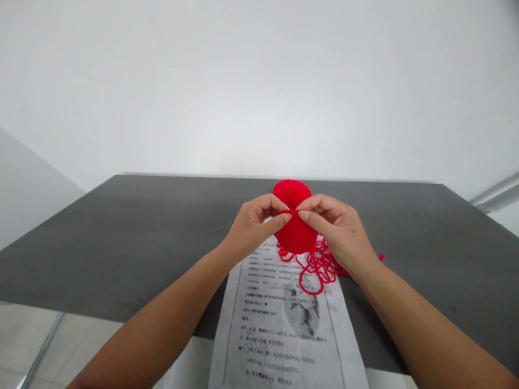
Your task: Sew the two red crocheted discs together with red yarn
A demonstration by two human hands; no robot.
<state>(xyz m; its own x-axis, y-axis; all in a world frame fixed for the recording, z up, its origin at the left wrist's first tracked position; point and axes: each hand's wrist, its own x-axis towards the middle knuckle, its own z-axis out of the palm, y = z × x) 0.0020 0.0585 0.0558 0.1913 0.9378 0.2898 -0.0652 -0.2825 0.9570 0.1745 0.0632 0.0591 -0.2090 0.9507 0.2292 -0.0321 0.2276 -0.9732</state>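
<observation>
A red ball of yarn [292, 237] sits at the middle of the dark table, behind and below my hands. My left hand [259, 219] pinches a short stretch of red yarn [295, 212] between thumb and index finger. From the right, my right hand [334, 221] pinches the same stretch, its fingertips close to the left ones. Loose red yarn [318, 267] lies in tangled loops in front of the ball, partly hidden by my right hand and wrist. Under it is a printed paper sheet [279, 324] with text and a dark picture.
The dark grey table [141, 232] stretches to both sides, with a white wall [243, 97] behind it. The sheet hangs past the table's front edge. A small red yarn end [381, 257] shows beside my right wrist. Tiled floor [68, 346] is visible at the lower left.
</observation>
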